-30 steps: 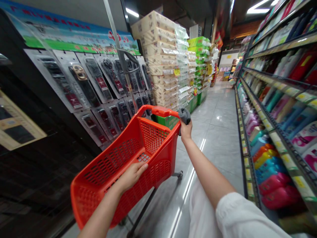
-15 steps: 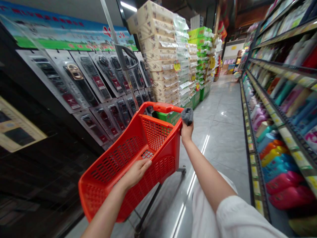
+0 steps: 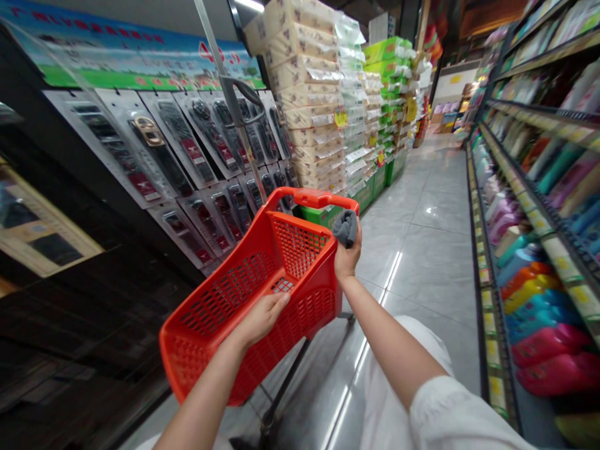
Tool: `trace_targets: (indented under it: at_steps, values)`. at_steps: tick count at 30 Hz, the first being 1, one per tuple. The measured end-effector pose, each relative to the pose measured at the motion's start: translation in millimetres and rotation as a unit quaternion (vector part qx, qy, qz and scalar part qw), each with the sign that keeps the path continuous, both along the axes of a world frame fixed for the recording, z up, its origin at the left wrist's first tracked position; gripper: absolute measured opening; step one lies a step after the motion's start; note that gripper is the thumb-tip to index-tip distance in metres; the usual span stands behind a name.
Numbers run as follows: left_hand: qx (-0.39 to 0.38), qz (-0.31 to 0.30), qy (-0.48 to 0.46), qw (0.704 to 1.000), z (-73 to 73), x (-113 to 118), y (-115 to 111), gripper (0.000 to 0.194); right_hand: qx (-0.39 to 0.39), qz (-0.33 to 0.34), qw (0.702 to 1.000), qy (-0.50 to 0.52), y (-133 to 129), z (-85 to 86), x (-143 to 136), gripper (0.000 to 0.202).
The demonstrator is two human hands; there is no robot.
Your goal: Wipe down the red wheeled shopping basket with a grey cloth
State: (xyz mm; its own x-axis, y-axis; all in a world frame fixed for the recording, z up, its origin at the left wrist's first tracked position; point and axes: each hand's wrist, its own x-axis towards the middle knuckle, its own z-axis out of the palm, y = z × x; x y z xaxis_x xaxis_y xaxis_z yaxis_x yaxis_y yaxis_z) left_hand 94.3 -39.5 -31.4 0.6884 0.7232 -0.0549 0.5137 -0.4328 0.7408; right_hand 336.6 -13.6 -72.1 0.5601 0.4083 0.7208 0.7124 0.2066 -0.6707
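Note:
A red plastic shopping cart [image 3: 220, 262] with perforated sides stands in front of me, its basket bare inside. Over the near side rim lies my left hand [image 3: 262, 317], its fingers wrapped down over the edge and the thumb on top. At the handle end, my right hand [image 3: 347, 256] is closed around a bunched dark grey cloth [image 3: 345, 229], which touches the rim corner just below the red handle [image 3: 314, 199].
Packaged belts [image 3: 164, 144] hang on a rack at the left, beside a slanted metal pole [image 3: 234, 112]. Stacked tissue packs [image 3: 309, 94] stand behind the cart. Shelves of colourful bottles [image 3: 548, 300] line the right side of the grey tiled aisle [image 3: 431, 250].
My right hand and the cloth have moved from the handle's end down onto the rim corner. The left hand keeps its place on the side rim. The view has shifted slightly left.

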Motion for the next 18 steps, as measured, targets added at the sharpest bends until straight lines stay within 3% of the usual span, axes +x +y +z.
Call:
trace_targets:
  at_steps: [3, 6, 13, 18]
  values:
    - [-0.002, -0.005, -0.003, 1.0, -1.8, 1.0, 4.9, 0.055, -0.029, -0.038, 0.998, -0.038, -21.4, -7.2, -23.8, 0.071]
    - [0.005, -0.006, -0.005, 1.0, -2.7, 3.0, 8.5, 0.055, -0.078, 0.029, 0.988, -0.127, -42.9, -16.0, -47.1, 0.067]
    - [-0.003, 0.008, -0.014, 1.0, -3.4, 4.6, 9.3, 0.063, -0.068, 0.024, 0.994, -0.078, -33.5, -5.7, -14.2, 0.069]
    - [-0.12, 0.032, -0.089, 0.988, 0.6, 6.3, 7.9, 0.073, -0.084, 0.122, 0.972, -0.184, -47.4, -22.0, -37.9, 0.062]
